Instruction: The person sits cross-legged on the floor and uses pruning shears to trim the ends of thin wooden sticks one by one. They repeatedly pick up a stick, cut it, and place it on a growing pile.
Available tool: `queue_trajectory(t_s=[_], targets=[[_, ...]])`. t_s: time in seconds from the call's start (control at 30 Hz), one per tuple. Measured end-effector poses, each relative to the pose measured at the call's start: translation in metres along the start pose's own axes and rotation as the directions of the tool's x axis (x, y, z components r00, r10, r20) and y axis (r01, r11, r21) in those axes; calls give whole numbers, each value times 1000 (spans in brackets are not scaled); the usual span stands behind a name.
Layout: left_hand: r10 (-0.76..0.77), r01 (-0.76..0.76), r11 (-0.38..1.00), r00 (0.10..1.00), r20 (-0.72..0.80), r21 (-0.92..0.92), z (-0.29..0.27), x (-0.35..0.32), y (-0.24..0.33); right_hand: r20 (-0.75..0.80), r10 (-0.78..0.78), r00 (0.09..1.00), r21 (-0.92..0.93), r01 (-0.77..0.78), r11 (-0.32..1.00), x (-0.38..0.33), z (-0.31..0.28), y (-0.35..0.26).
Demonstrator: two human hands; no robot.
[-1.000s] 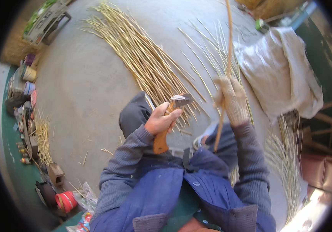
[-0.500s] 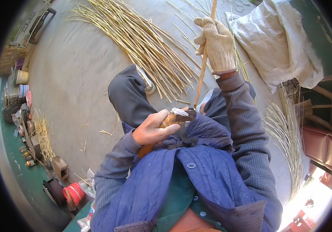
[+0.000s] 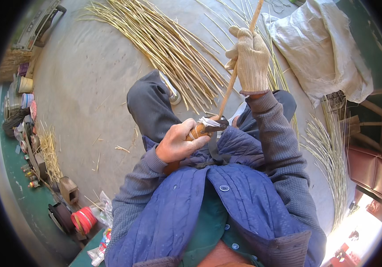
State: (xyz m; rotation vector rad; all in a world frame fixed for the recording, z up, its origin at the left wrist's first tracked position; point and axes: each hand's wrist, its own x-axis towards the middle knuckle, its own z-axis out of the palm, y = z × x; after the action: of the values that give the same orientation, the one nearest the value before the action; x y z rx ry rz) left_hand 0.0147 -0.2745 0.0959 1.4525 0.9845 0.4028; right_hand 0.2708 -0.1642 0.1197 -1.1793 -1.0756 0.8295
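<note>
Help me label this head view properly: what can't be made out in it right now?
In the head view:
Stick, top end: cut off by the upper edge.
Stick, lower end: too small to make out at the tool.
Tool's handle: partly covered by the left hand.
Right hand, palm: hidden by its gloved back.
Sack, any contents: hidden by its opaque side.

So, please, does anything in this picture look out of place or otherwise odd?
Two small things: short straw scraps lie loose on the floor at the left, apart from the long stalk bundle; and the hands do not match, as the right hand is gloved while the left hand is bare.
</note>
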Motion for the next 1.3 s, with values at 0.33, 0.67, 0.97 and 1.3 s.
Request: queue_trajectory(t_s=[0.33,0.67,0.97,1.3], targets=[[130,-131,991,980,151,-1,-3,14,2,36,223,974,265,-224,938,-49,-1,-10],[324,-320,887,945,45,334,-40,28,-2,98,47,994,575,-95,812,100,-18,-57],[118,-117,993,979,-164,11,-66,85,78,114,28,993,164,-47,985,64,24,-69],[175,-273,921,928,-329,-279,-57,136,88,157,157,975,-391,-84,917,-47,35,-11]])
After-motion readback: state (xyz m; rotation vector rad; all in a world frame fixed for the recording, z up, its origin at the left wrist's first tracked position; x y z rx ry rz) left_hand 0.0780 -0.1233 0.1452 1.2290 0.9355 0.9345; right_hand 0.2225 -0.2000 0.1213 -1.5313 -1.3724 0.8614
